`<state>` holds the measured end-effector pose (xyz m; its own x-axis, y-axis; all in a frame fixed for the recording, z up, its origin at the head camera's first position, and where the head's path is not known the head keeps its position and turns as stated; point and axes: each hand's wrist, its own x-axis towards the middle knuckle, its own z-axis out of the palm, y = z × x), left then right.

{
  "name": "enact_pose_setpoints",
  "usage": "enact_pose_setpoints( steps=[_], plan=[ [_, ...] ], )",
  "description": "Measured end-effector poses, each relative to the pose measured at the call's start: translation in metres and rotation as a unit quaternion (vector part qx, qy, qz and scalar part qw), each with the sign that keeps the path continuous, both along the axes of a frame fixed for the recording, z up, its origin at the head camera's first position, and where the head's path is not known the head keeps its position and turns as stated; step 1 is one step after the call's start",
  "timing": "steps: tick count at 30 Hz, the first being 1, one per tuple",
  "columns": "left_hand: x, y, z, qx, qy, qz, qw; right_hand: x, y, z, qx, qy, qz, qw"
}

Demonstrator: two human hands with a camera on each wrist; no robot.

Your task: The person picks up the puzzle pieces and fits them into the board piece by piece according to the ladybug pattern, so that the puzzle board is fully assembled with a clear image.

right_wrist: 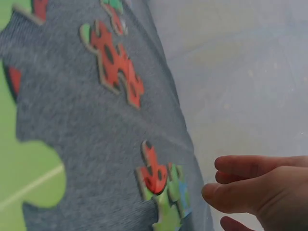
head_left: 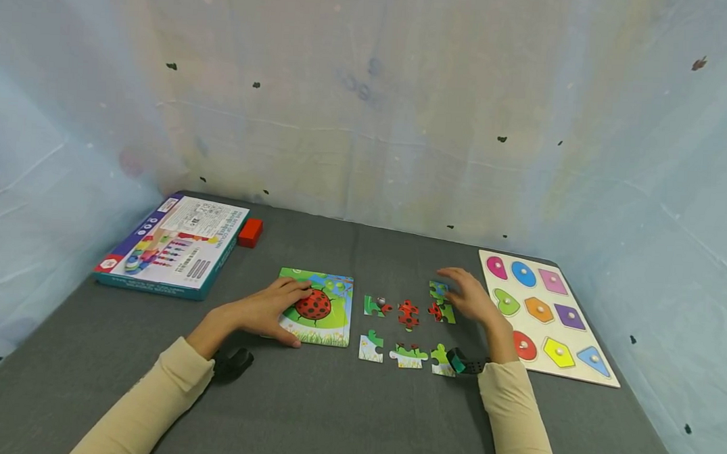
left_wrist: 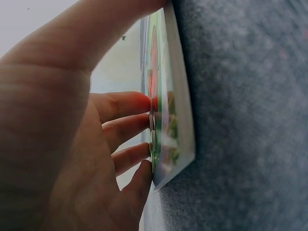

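Note:
My left hand (head_left: 270, 311) rests on a ladybug puzzle board (head_left: 328, 337), its fingers spread over the left side and its thumb at the near edge. In the left wrist view the fingertips (left_wrist: 146, 104) touch the top of the board (left_wrist: 185, 120), where thin piece edges show. My right hand (head_left: 471, 297) is above the table with its fingers extended, beside a green and blue puzzle piece (head_left: 438, 288). Just below that piece lies a red and green piece (head_left: 442, 312). A red spotted piece (head_left: 408, 311) lies to their left.
More loose pieces lie nearer, including a grass corner piece (head_left: 370, 349) and a grass edge piece (head_left: 408, 356). A shape board with knobs (head_left: 518, 303) lies at right. At back left are a toy box (head_left: 180, 246) and a red block (head_left: 250, 232). Plastic sheeting (head_left: 354, 152) surrounds the table.

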<state>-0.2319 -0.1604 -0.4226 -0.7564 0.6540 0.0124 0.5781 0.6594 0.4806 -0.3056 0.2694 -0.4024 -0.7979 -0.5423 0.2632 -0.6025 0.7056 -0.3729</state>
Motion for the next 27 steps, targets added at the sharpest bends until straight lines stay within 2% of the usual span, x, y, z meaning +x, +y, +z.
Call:
enact_pose_setpoints(
  steps=[13, 23, 27],
  plan=[
    [-0.001, 0.0, -0.002, -0.004, 0.003, 0.002, 1.0, -0.004, 0.009, -0.016, 0.017, -0.018, 0.002, 0.9997],
    [-0.001, 0.001, -0.003, -0.004, 0.0, 0.007, 1.0, -0.01, 0.015, -0.019, 0.017, 0.002, 0.019, 0.9997],
    [-0.001, 0.001, -0.003, -0.004, 0.002, 0.009, 1.0, -0.012, 0.015, -0.019, 0.017, -0.007, 0.02, 0.9996]
  ],
)
